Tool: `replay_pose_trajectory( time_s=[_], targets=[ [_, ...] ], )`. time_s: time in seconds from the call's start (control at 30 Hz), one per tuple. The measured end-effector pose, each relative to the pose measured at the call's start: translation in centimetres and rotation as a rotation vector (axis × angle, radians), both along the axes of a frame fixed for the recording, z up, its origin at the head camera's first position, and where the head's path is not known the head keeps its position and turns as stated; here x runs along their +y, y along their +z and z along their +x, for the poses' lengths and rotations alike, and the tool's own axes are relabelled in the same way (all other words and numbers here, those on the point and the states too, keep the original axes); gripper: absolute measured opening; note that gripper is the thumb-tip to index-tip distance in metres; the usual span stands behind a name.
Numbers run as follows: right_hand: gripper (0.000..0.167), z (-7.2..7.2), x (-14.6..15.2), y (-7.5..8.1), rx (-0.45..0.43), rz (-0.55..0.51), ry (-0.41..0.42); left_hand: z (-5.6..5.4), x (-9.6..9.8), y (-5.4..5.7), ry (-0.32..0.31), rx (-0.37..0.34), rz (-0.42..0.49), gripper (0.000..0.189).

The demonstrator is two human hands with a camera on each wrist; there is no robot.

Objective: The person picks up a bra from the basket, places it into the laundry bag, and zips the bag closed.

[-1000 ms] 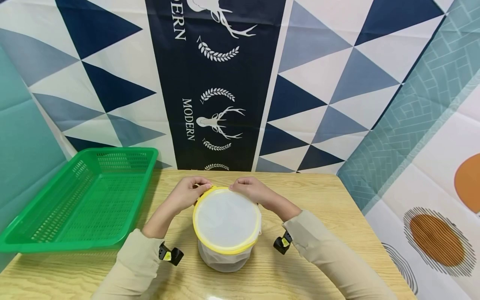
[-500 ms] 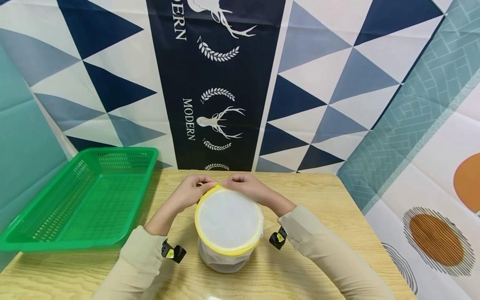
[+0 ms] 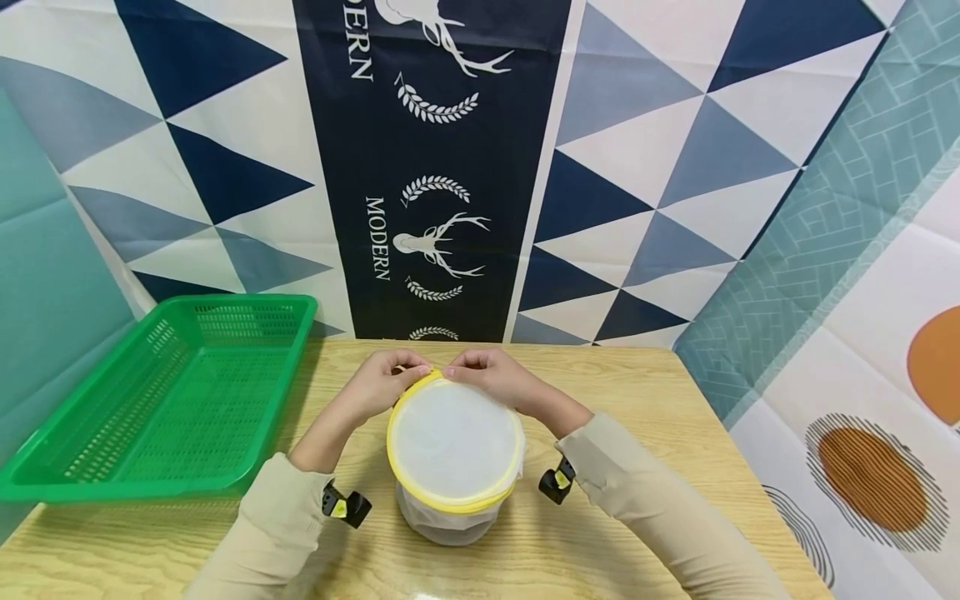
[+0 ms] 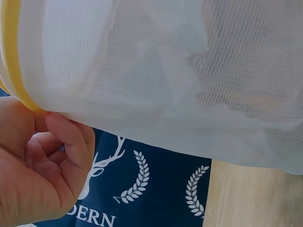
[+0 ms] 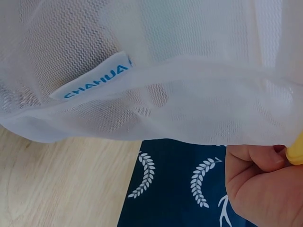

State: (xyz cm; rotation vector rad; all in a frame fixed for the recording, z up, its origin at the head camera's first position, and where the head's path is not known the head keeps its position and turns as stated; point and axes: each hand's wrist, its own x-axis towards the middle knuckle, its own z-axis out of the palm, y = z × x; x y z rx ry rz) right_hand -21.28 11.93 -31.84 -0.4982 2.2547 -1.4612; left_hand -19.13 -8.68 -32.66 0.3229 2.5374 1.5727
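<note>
The mesh bag (image 3: 454,442) points upward — its axis roughly vertical.

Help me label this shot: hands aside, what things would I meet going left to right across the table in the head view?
Green basket, left wrist camera, mesh bag, right wrist camera.

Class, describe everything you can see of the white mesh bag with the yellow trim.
The white mesh bag is drum-shaped, its thin, fabric-like sides slightly see-through and softly creased. Yellow trim rings its round, pale top. A white side tag reads "CHAHUA" in blue. It appears to stand roughly upright on the wood-look table. The left hand and right hand pinch the trim at its far edge.
</note>
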Motion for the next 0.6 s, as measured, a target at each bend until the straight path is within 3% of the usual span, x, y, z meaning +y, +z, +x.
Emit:
replay_pose_trajectory(
  time_s=[0.6],
  targets=[
    [0.026, 0.34, 0.31, 0.05, -0.063, -0.012, -0.039, 0.23, -0.52, -0.43, 0.023, -0.038, 0.034, 0.023]
  ],
)
